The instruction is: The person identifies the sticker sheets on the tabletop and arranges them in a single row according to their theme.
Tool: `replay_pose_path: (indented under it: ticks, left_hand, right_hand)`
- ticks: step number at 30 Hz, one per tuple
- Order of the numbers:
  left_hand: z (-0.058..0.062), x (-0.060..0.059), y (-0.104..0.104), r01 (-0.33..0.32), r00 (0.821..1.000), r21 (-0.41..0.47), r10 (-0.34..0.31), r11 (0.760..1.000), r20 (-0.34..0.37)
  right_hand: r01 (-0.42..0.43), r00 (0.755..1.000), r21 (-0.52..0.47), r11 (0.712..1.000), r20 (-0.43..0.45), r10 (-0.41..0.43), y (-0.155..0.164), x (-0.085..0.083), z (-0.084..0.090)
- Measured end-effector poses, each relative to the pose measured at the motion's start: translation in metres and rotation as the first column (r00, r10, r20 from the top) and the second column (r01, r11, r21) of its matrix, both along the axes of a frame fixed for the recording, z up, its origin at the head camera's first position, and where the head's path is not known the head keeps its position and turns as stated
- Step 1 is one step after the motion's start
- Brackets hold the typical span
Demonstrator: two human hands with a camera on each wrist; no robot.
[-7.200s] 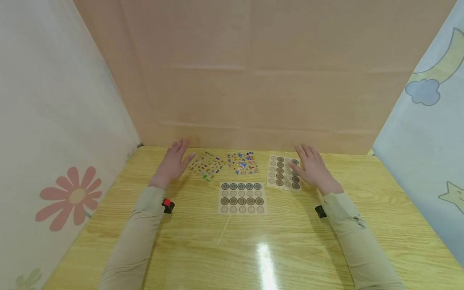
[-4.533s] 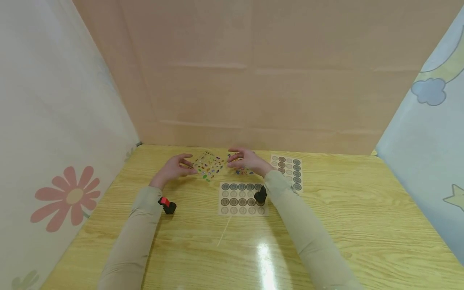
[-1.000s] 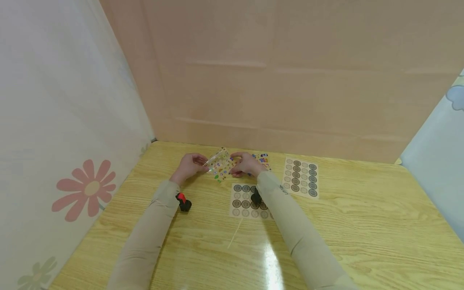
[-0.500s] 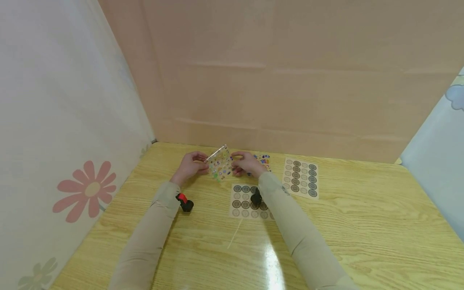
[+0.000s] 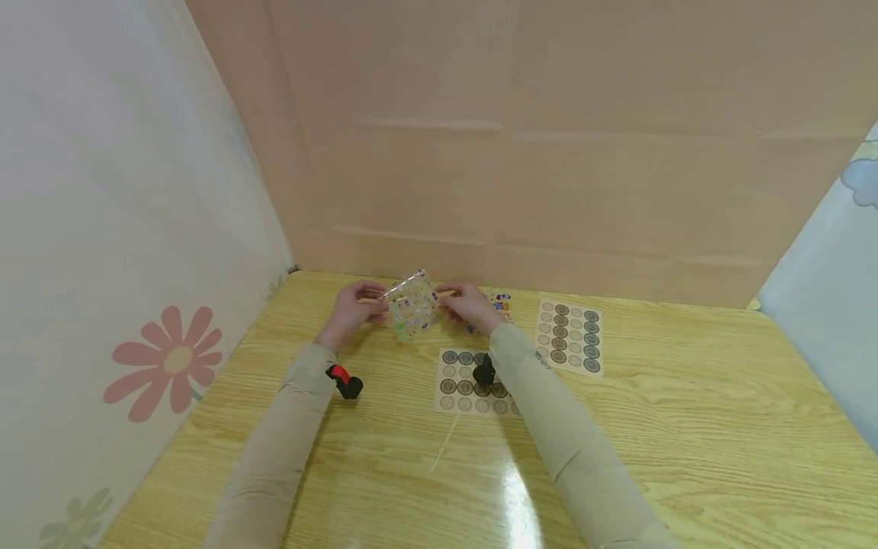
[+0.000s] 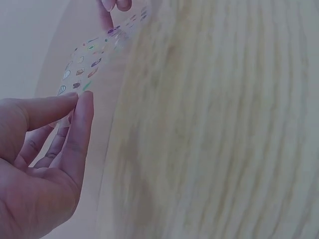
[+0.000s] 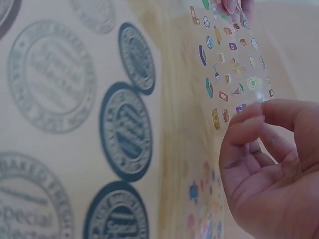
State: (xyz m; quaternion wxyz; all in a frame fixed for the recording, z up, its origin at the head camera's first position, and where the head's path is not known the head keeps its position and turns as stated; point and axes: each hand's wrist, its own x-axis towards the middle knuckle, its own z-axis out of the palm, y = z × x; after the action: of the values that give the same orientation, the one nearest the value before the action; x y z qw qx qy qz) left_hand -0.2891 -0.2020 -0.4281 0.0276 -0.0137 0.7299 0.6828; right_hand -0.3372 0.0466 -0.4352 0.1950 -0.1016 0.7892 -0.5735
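A clear sticker sheet [image 5: 414,309] with small colourful pictures is raised and tilted between my hands, its top edge catching the light. My left hand [image 5: 351,309] pinches its left edge; in the left wrist view the thumb and forefinger meet on a corner of the sheet [image 6: 82,69]. At the opposite edge, my right hand [image 5: 472,305] pinches the sheet between thumb and fingers, as the right wrist view of that hand [image 7: 279,164] shows. Tiny food and drink pictures cover the sheet [image 7: 232,64]. Behind the right hand lies another clear sticker sheet [image 5: 504,305], partly hidden.
Two paper sheets of round labels lie on the wooden table: one in the middle [image 5: 456,381], partly under the right forearm in view, the other [image 5: 569,335] to the right. A tan backdrop [image 5: 507,191] rises behind the table's far edge. Black wrist cameras hang under both sleeves.
The right hand has come left from the right label sheet, and both hands have gripped the clear sticker sheet. It has risen from the table and tilted up, shifting slightly left.
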Motion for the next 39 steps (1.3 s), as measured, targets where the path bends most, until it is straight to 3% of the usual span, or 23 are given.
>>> replay_pose_path:
  ticks: [10,13,18,24,30,39]
  left_hand:
    - [0.009,0.003,-0.001,-0.004,0.999,0.051,0.005,0.999,-0.033]
    - [0.012,0.006,0.001,0.005,1.000,0.064,-0.003,0.998,-0.026]
    - [0.016,0.009,0.005,0.049,0.999,0.060,-0.048,0.997,-0.023]
    - [0.025,0.018,0.012,0.135,0.991,0.067,-0.134,0.989,-0.024]
    - [0.026,0.027,0.019,0.183,0.983,0.077,-0.180,0.980,-0.041]
    - [0.027,0.049,0.021,0.157,0.985,0.133,-0.165,0.979,0.051]
  right_hand:
    - [0.007,0.997,0.064,0.998,-0.083,-0.002,0.004,0.009,0.020]
    - [-0.017,0.995,0.016,1.000,-0.094,0.018,0.008,0.012,0.024]
    - [-0.059,0.998,-0.120,0.991,-0.034,0.055,0.017,0.016,0.034]
    - [-0.063,0.998,-0.106,0.992,0.018,0.065,0.025,0.023,0.045]
    - [-0.097,0.995,-0.097,0.991,0.005,0.098,0.034,0.036,0.051]
    - [-0.114,0.993,-0.108,0.988,0.008,0.115,0.043,0.064,0.052]
